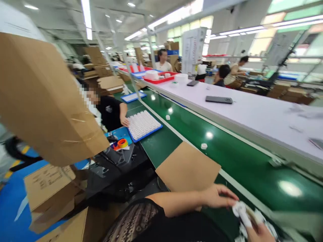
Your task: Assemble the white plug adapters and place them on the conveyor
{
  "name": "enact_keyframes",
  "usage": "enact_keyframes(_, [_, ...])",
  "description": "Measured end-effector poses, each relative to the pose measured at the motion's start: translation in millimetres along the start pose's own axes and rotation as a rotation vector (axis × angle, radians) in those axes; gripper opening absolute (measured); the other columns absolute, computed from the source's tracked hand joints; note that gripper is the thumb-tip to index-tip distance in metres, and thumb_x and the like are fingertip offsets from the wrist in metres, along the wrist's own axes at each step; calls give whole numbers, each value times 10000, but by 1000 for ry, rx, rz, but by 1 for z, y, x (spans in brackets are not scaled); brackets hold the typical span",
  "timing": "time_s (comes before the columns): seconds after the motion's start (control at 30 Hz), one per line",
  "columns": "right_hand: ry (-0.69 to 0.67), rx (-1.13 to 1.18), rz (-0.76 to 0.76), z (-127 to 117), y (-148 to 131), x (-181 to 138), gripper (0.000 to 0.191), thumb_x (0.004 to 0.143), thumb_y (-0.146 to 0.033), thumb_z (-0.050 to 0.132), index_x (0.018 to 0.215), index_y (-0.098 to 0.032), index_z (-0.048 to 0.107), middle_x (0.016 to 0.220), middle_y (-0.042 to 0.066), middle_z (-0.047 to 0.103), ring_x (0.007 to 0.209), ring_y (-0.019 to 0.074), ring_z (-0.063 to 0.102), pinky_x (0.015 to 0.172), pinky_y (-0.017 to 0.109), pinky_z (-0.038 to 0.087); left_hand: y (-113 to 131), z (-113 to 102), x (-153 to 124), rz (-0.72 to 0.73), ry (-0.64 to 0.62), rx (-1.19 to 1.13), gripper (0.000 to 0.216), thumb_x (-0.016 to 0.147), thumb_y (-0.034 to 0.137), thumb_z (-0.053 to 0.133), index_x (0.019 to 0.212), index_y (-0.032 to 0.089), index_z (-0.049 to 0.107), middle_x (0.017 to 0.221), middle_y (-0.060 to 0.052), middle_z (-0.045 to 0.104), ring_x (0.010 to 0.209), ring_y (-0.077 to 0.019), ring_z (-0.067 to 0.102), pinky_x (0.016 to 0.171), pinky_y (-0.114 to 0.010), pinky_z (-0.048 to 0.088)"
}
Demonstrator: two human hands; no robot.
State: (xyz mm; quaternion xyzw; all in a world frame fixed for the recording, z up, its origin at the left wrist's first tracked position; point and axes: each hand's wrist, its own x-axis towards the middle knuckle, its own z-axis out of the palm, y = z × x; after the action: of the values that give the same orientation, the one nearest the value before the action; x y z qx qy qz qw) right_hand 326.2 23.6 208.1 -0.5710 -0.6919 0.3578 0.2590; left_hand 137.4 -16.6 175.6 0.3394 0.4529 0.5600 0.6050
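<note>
My left hand reaches across from a black lace sleeve, its fingers bent together against a small white plastic part. At the bottom edge my right hand is closed on that part and a bunch of similar white pieces, all blurred by motion. Both hands hover over the green conveyor belt. A flat brown cardboard sheet lies on the belt just behind my left hand.
A large cardboard box fills the left foreground. A seated co-worker in black touches a blue-rimmed tray of white parts. Loose white caps lie on the belt. A phone rests on the white table. An orange tape roll sits nearby.
</note>
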Motion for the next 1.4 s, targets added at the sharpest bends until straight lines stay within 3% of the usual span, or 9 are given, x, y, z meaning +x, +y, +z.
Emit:
enact_keyframes(0.07, [-29, 288, 36, 2, -13, -18, 386, 708, -555, 755, 922, -236, 792, 885, 94, 782, 808, 335, 729, 689, 425, 588, 31, 14, -24, 57, 24, -49, 791, 548, 718, 893, 1068, 134, 773, 934, -72, 700, 777, -158, 632, 719, -324, 543])
enact_keyframes(0.13, [-48, 587, -25, 2, -31, -31, 448, 696, -537, 810, 1013, -222, 784, 1031, 95, 788, 921, 308, 728, 848, 439, 597, 57, 22, -42, 157, 14, -86, 648, 647, 559, 924, 1139, 172, 757, 1011, -71, 706, 840, -161, 649, 701, -285, 553])
enact_keyframes(0.27, [-91, 881, -37, -6, -61, -54, 409, 724, -476, 885, 1040, -241, 774, 986, 62, 790, 833, 240, 731, 807, 399, 625, 84, 32, -71, 226, -33, -153, 440, 795, 367, 871, 1190, 224, 742, 1069, -67, 721, 792, -134, 673, 669, -256, 580])
enact_keyframes(0.4, [-134, 1029, -63, -20, -72, -84, 368, 765, -472, 898, 1038, -259, 773, 941, 42, 788, 800, 219, 736, 777, 373, 643, 92, 47, -99, 242, -78, -148, 370, 836, 334, 841, 1168, 207, 739, 1056, -81, 738, 806, -152, 696, 687, -275, 611])
enact_keyframes(0.6, [-94, 1024, -163, -30, -66, -98, 318, 815, -464, 876, 1052, -279, 775, 946, 29, 791, 807, 199, 744, 767, 330, 651, 100, 59, -105, 321, -210, -94, 339, 862, 267, 816, 1185, 228, 719, 1060, -67, 749, 840, -155, 713, 664, -262, 631])
enact_keyframes(0.83, [198, 792, -418, -39, -70, -101, 112, 893, -292, 804, 1002, -281, 780, 995, 39, 770, 906, 216, 740, 830, 344, 642, 106, 64, -106, 453, -204, 53, 278, 890, 210, 786, 1160, 204, 720, 1031, -64, 769, 940, -158, 736, 820, -276, 634])
enact_keyframes(1.13, [84, 907, -286, -34, -80, -96, 239, 841, -431, 863, 953, -259, 741, 919, 32, 772, 792, 210, 757, 731, 320, 663, 116, 57, -105, 667, -243, 213, 315, 894, 101, 745, 1189, 205, 703, 1071, -77, 741, 967, -160, 720, 808, -266, 638])
enact_keyframes(1.27, [59, 916, -253, -28, -78, -95, 284, 812, -454, 882, 955, -257, 736, 927, 39, 786, 794, 218, 765, 728, 323, 664, 116, 53, -106, 694, -255, 210, 357, 889, 84, 744, 1219, 209, 694, 1076, -79, 733, 977, -163, 719, 799, -259, 637])
enact_keyframes(1.4, [42, 893, -232, -25, -78, -95, 289, 772, -400, 916, 951, -253, 742, 935, 47, 799, 788, 223, 774, 725, 322, 669, 114, 51, -106, 673, -183, 204, 345, 872, 142, 775, 1204, 210, 712, 1031, -67, 712, 933, -159, 725, 753, -240, 637])
